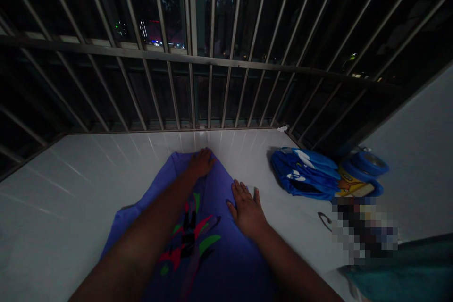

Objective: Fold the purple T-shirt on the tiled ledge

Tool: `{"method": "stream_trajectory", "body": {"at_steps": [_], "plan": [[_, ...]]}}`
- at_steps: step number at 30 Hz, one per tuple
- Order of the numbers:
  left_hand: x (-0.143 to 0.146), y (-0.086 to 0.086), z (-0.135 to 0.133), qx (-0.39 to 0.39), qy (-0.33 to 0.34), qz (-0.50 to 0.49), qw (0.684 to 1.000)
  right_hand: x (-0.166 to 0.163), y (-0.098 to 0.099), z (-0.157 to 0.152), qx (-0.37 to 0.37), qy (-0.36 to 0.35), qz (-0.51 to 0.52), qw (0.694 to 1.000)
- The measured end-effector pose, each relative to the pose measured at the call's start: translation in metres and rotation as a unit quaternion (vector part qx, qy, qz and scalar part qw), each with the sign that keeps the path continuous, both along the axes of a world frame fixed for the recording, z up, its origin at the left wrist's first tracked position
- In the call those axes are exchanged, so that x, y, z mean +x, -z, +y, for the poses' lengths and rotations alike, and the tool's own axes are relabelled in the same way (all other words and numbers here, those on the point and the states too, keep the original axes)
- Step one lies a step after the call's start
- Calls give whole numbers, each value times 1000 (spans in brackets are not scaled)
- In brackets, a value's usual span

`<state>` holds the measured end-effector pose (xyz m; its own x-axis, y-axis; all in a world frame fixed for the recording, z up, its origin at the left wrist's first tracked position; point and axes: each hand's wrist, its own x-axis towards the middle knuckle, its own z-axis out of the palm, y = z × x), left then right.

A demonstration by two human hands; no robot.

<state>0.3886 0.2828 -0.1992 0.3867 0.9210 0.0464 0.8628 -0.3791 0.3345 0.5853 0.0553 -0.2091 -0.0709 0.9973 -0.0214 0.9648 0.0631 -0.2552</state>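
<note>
The purple garment point(219, 210) is matt, smooth-looking cloth. Beneath it, the white surface point(71, 231) is smooth and glossy, with reflected streaks. Beyond the garment, the grille point(219, 62) is shiny metal; right of the garment, the blue bundle point(285, 170) looks like cloth.

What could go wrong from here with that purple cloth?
The purple cloth could slip or bunch up, as it lies on a shiny white surface with the left hand near its far edge and the right hand at its right edge. The light is dim, so small creases might be missed. A wide sweep rightward could perhaps knock the blue bundle nearby.
</note>
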Motion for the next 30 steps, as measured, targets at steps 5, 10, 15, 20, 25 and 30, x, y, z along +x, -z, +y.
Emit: {"method": "stream_trajectory", "body": {"at_steps": [5, 10, 15, 20, 25, 30], "plan": [[-82, -20, 30, 5, -117, 11, 993, -11, -21, 35, 37, 34, -28, 998], [-162, -24, 41, -46, -184, 13, 982, -45, -55, 130, 56, 88, 29, 994], [-177, -13, 47, -82, -177, -58, 979, -78, -51, 211, 33, 127, 77, 988], [-180, -13, 43, -91, -150, -164, 971, -79, -36, 229, 60, 130, 156, 977], [-202, -30, 2, -70, -113, -263, 955, -50, -47, 185, 124, 58, 216, 967], [-226, -28, -91, -16, -40, -310, 950, -13, -35, 75, 177, -40, 221, 958]]}}
